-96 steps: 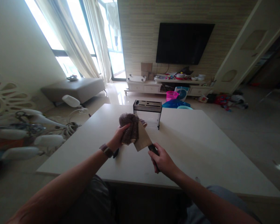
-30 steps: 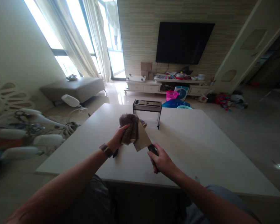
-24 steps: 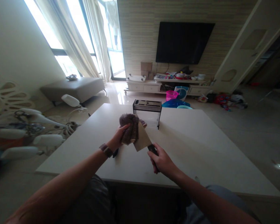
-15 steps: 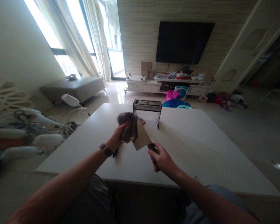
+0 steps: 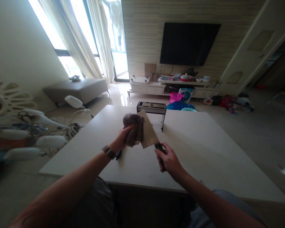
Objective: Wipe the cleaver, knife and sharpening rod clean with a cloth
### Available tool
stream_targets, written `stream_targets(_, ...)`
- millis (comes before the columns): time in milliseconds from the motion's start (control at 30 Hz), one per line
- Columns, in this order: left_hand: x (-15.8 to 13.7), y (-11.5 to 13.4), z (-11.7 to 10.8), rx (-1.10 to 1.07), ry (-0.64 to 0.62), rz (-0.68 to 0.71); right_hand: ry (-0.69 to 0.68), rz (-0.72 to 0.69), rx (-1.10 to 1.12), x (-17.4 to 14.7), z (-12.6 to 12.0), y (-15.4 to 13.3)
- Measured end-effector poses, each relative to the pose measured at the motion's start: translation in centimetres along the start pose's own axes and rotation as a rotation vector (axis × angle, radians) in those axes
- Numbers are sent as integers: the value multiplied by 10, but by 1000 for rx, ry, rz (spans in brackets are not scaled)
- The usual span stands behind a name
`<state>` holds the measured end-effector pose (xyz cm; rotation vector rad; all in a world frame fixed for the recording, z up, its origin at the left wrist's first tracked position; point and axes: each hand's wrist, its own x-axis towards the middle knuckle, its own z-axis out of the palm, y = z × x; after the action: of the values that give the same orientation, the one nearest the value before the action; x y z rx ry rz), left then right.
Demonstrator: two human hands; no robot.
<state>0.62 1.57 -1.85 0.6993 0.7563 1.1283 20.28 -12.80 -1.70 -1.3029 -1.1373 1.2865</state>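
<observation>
My left hand (image 5: 122,136) is closed around a bunched grey-brown cloth (image 5: 134,127). The cloth lies against the left edge of a cleaver (image 5: 148,131), whose wide blade points up and away from me. Fingers of my right hand (image 5: 167,157) wrap the cleaver's black handle. Both are held above the white table (image 5: 199,152). Just behind the blade stands a knife block (image 5: 152,107) with a slotted dark top and clear sides. Under my left wrist a black handle (image 5: 119,155) pokes out; the rest of that item is hidden.
White lamp shades on a chandelier (image 5: 51,141) crowd the floor left of the table. Beyond the table are a pink basket (image 5: 175,97), a blue plastic item (image 5: 179,105) and a low TV cabinet (image 5: 146,88). A grey bench (image 5: 78,90) stands by the window.
The cloth has shifted off the blade toward its left edge, so more of the blade shows. Both hands sit slightly further right in view, and the camera has turned a little.
</observation>
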Motion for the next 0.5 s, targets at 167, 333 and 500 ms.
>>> stream_targets(167,-5,-8,7,79,-4,29,-18,21,-18,1,0,3)
stream_targets(333,-2,-9,5,97,14,32,-24,32,-32,1,2,6)
stream_targets(500,-2,-9,2,94,7,31,-32,38,-48,1,2,6)
